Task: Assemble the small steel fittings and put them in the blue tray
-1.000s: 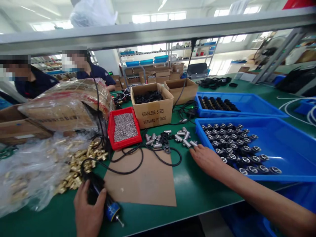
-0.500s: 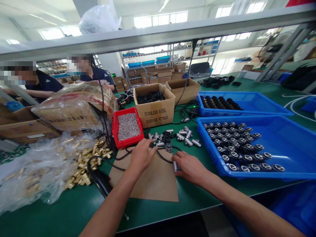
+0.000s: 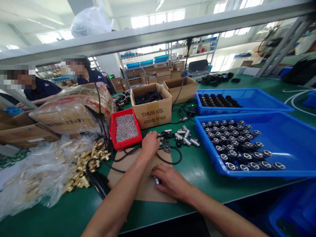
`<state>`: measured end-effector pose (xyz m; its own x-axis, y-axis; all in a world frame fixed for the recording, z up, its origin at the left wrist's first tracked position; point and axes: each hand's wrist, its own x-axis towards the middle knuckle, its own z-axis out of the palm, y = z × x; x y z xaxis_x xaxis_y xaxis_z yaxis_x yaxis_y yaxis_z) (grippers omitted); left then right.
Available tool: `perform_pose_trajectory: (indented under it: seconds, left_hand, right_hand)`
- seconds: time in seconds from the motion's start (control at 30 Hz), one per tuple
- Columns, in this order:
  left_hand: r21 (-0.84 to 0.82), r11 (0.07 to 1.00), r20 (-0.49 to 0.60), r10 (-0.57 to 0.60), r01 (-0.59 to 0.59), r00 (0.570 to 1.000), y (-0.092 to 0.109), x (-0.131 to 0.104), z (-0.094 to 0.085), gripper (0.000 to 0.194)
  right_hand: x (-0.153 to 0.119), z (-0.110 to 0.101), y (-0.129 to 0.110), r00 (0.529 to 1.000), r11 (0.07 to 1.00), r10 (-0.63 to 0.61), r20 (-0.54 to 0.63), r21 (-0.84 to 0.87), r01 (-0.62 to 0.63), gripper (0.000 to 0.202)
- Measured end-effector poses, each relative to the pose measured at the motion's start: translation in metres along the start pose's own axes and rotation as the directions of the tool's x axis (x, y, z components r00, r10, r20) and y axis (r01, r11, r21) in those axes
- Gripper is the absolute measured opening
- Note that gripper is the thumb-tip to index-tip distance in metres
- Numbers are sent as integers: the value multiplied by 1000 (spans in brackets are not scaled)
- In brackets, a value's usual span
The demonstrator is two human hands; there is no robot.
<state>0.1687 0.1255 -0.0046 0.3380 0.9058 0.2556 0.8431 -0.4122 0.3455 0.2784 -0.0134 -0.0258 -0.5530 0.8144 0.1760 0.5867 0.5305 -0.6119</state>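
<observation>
My right hand (image 3: 168, 179) is over the cardboard sheet (image 3: 142, 192), its fingers closed round a silver metal fitting (image 3: 157, 180). Farther forward, my left hand (image 3: 151, 142) reaches to the black parts (image 3: 166, 134) just right of the red bin (image 3: 112, 131); its fingertips are bent down and what they touch is hidden. Small metal pieces (image 3: 126, 127) fill the red bin. Several silver fittings (image 3: 187, 133) lie loose on the green table, with a black cable (image 3: 181, 156) looped in front of them.
Blue trays (image 3: 291, 141) with rows of black and silver parts stand at the right. An open carton (image 3: 154, 112) of black parts is behind the bin. Brass fittings (image 3: 80, 168), plastic bags and a black tool (image 3: 98, 181) lie left. Two people sit at the far left.
My right hand has moved left and nearer with the silver fitting, onto the cardboard. My left hand has shifted slightly right and forward, towards the black parts.
</observation>
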Motion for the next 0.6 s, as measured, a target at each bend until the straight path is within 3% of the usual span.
perform_pose_trajectory:
  seconds: [0.13, 0.3, 0.47, 0.6]
  left_hand:
    - [-126, 992, -3, 3, -3, 1000, -20, -40, -30, 9]
    - [-216, 976, 39, 29, -20, 999, -39, -117, -58, 8]
    - [-165, 973, 52, 170, -160, 984, -39, -164, -46, 19]
    - [-109, 977, 105, 194, -183, 975, -38, -176, -36, 24]
  right_hand:
    - [4, 7, 9, 999, 991, -23, -22, 129, 26, 47]
    - [9, 17, 18, 989, 964, 108, -104, 254, -78, 74]
    - [15, 29, 17, 982, 957, 148, -118, 266, -112, 87]
    - [19, 33, 14, 985, 979, 136, -109, 167, -117, 70]
